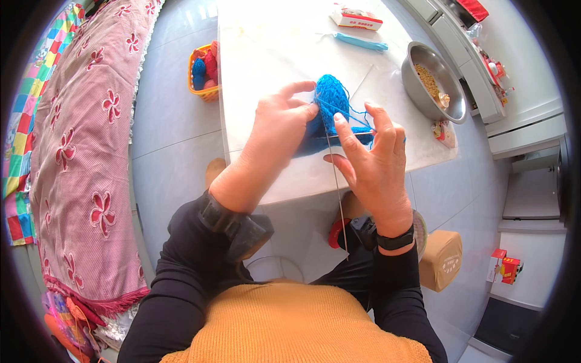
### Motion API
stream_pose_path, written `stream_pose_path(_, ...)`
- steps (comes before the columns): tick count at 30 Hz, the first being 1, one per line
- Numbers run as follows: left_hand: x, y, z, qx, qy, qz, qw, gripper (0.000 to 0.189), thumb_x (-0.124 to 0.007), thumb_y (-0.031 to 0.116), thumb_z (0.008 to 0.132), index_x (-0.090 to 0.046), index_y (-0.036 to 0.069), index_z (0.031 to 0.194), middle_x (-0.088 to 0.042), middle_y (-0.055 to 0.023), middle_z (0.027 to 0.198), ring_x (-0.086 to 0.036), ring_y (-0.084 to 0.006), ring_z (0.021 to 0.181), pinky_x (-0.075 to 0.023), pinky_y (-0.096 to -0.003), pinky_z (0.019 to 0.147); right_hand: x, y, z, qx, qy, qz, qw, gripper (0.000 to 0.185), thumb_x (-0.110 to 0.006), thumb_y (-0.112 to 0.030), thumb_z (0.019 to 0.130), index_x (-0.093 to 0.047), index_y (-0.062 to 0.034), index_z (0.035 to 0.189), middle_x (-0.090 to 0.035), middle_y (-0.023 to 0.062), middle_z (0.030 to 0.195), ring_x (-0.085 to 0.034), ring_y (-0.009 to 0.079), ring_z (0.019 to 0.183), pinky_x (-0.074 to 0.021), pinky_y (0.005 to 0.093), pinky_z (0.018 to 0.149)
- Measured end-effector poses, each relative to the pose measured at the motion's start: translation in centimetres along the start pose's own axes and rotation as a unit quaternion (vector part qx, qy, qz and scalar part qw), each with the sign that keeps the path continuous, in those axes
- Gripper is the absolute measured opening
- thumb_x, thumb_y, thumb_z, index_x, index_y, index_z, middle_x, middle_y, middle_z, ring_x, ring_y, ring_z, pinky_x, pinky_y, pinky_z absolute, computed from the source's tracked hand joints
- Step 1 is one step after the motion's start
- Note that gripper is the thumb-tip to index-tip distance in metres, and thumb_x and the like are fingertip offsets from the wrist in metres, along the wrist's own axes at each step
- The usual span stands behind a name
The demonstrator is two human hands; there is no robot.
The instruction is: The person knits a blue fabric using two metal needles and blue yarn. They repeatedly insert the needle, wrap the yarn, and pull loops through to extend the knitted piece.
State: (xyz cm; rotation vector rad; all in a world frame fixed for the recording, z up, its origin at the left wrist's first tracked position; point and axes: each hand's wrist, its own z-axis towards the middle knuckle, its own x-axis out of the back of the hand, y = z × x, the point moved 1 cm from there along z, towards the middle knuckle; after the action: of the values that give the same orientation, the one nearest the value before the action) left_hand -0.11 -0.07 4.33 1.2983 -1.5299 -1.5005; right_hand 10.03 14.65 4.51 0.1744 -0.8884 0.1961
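Blue knitting [332, 102] hangs between my two hands, above the near part of a white-covered table. My left hand [283, 120] pinches its left edge between thumb and forefinger. My right hand [374, 149] is at its right side, with spread fingers and blue yarn [354, 119] running to them. A thin knitting needle [338, 190] slants down from the work past my right thumb toward my lap. Another needle lies across the lower stitches, its end near my right fingers. A further thin needle [362, 84] shows behind the work. Whether my right fingers grip a needle is unclear.
A steel bowl [411, 81] with small yellowish pieces stands at the table's right. A light-blue pouch [361, 41] and a red-and-white box [357, 20] lie farther back. Left of the table is an orange basket [208, 94] of yarn balls. A tan-covered stool [440, 261] stands at right.
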Motion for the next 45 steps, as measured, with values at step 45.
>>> stream_pose_path(45, 1.8, 1.8, 0.1, 0.060, -0.153, -0.063, 0.984, 0.010, -0.068, 0.003, 0.086, -0.071, 0.002, 0.095, -0.063, -0.0021, 0.075, -0.046, -0.0060, 0.051, -0.0338, -0.0172, 0.045, 0.5, 3.7, -1.7, -0.250, 0.036, 0.718, 0.649, 0.030, -0.049, -0.013, 0.094, -0.066, 0.0079, 0.107, -0.065, 0.0169, 0.103, -0.060, 0.0227, 0.093, -0.0461, 0.0336, 0.085)
